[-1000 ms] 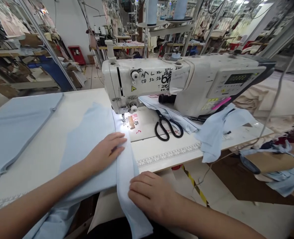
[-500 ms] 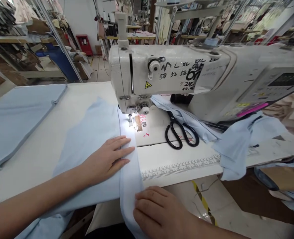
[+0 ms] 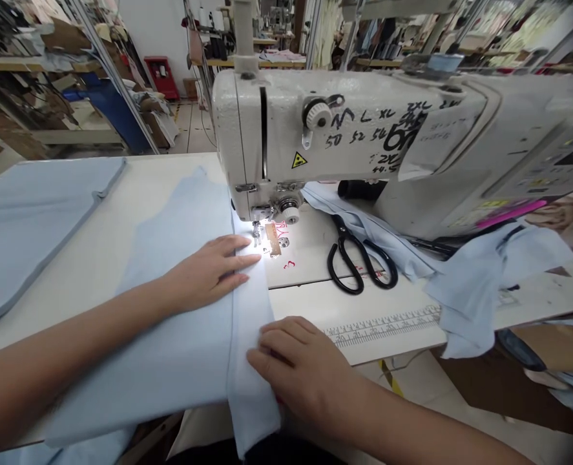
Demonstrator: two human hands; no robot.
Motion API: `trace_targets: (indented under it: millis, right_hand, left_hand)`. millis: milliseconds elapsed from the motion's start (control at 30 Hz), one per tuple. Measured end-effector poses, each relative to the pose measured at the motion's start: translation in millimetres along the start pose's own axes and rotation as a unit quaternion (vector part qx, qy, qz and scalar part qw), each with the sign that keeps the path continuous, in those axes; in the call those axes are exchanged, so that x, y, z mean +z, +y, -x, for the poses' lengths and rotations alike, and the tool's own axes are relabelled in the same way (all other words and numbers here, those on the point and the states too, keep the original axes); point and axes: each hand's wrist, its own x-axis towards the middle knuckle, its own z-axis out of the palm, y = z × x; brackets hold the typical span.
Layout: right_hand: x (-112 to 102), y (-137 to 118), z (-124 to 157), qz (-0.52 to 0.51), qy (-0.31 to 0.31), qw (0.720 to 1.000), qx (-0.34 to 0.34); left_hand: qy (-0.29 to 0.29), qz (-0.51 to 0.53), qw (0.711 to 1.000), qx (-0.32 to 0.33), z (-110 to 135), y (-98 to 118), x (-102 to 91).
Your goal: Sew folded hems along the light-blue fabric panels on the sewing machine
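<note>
A pale blue fabric piece point(image 3: 184, 258) lies on the white sewing table point(image 3: 97, 239), its folded right edge running under the presser foot point(image 3: 256, 230) of a white industrial sewing machine point(image 3: 354, 135). My left hand point(image 3: 208, 271) lies flat on the fabric just before the foot, fingers stretched toward the needle. Closer to me, my right hand point(image 3: 296, 368) presses on the fabric's folded edge at the table's front, fingers together and bent slightly.
Black scissors point(image 3: 358, 258) lie on the machine bed right of the needle. More pale blue cloth point(image 3: 465, 284) is heaped under the machine arm at the right. Another blue piece point(image 3: 29, 206) lies at the table's left. A printed ruler point(image 3: 387, 323) runs along the table's front edge.
The view has moved closer to the machine. Both hands have slid forward with the fabric toward the presser foot; my right hand now rests on the table instead of hanging off its front.
</note>
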Motion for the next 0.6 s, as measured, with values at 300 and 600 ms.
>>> trace_targets:
  millis: [300, 600]
  right_hand:
    - [15, -43, 47, -0.069, 0.147, 0.986, 0.037]
    - [41, -46, 84, -0.335, 0.251, 0.816, 0.398]
  left_hand:
    - [-0.072, -0.028, 0.996, 0.051, 71, 103, 2.7]
    - [0.119, -0.043, 0.989, 0.071, 91, 150, 30.3]
